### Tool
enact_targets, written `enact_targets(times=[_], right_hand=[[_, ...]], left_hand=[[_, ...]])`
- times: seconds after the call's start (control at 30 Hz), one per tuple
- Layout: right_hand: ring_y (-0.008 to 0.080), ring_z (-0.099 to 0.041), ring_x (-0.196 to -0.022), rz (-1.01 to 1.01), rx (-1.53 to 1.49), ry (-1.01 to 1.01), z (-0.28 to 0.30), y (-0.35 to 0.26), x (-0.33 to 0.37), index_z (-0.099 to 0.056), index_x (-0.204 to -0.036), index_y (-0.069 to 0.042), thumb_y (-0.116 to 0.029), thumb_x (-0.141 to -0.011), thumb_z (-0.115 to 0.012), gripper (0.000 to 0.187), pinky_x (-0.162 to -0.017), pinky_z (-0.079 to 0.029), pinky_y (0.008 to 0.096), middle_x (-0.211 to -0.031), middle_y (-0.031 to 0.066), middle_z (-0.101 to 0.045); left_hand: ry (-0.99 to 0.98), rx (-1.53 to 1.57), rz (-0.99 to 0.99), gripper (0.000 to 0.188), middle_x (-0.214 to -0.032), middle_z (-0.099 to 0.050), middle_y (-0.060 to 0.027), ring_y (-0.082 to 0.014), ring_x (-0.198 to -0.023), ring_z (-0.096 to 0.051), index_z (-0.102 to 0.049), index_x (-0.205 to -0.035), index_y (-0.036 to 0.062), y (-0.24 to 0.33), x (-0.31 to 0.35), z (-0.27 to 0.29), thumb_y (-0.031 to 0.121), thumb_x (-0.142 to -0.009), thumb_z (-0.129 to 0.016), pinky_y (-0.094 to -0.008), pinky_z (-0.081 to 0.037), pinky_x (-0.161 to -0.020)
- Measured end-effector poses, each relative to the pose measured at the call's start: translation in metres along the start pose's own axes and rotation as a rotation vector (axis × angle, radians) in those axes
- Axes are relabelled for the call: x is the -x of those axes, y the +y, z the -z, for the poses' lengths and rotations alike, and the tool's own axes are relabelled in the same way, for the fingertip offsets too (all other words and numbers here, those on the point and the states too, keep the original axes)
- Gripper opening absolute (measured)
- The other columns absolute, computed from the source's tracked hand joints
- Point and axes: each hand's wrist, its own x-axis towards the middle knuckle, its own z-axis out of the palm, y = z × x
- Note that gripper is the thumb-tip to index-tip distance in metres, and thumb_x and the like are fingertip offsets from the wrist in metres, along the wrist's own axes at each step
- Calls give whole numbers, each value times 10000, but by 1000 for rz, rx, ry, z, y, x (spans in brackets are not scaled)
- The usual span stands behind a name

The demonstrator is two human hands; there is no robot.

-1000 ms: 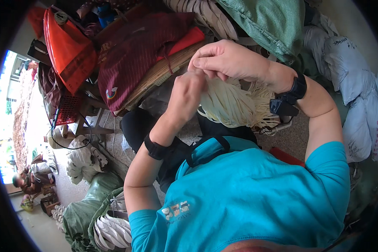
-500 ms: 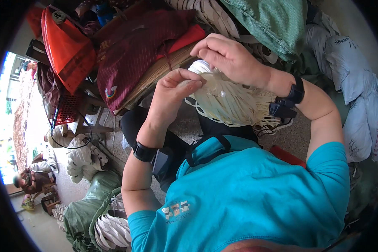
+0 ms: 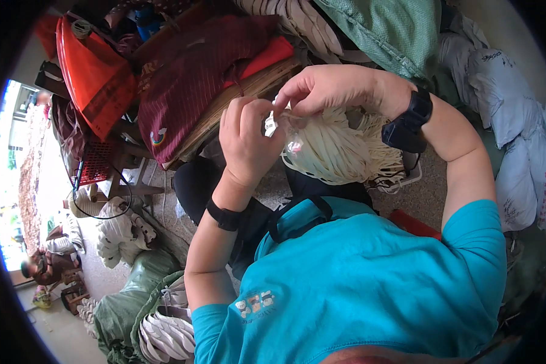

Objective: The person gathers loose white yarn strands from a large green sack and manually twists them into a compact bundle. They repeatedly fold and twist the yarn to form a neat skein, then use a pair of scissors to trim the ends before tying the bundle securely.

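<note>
A thick bundle of long, flat cream strips point(image 3: 333, 155) lies across my lap, looped at its left end and loose at the right. My left hand point(image 3: 249, 142) is closed at the bundle's upper left end, thumb and fingers pinched together. My right hand point(image 3: 337, 91) arches over the top of the bundle, its fingertips pinched close beside the left ones. A shiny bit of clear plastic point(image 3: 293, 144) shows just below the fingers. What exactly the fingertips hold is small and mostly hidden by them.
A wooden bench point(image 3: 224, 109) with a maroon striped cloth point(image 3: 188, 79) stands ahead to the left. An orange-red bag point(image 3: 91, 79) hangs beside it. A green woven sack point(image 3: 388, 42) lies ahead, white sacks point(image 3: 503, 115) at right, a green sack point(image 3: 124, 309) at lower left. Another person point(image 3: 45, 264) sits far left.
My right hand has come down and its fingertips have met the left ones. My left hand has turned, its back now more toward me, its fingers raised and curled.
</note>
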Motion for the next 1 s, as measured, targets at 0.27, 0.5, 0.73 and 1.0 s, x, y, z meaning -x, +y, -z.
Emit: enact_targets(times=[0.27,0.5,0.73,1.0], right_hand=[[277,-563,-883,698,1151,394,-12,-5,3,-552,-813,-41,-47,-716,-685,165,-803,-488,418,-860,98,-514],[273,-589,-784,918,1169,381,-7,-2,-6,-545,-863,-44,-61,-712,-677,201,-845,-487,419,-789,95,-555],[222,-613,-787,336,732,289,-7,-13,4,-556,-963,-21,-37,-851,-582,116,-833,-496,360,-818,96,-603],[181,-599,-963,301,437,92,-6,4,-7,-643,-1127,-26,-75,-885,-594,252,-841,-495,345,-948,79,-664]], left_hand=[[-183,-58,-41,221,-690,-505,-58,-260,-649,-550,-518,-692,106,0,-2,9,145,-727,-733,-376,-401,-603],[-243,55,8,202,-689,-502,-64,-272,-654,-547,-549,-710,87,-4,-2,10,148,-755,-736,-382,-409,-604],[-313,385,166,184,-821,-510,-107,-276,-673,-533,-573,-754,24,-8,10,17,71,-760,-750,-367,-457,-621],[-168,279,131,169,-901,-538,-103,-238,-764,-561,-579,-764,15,-5,19,6,29,-768,-748,-327,-473,-649]])
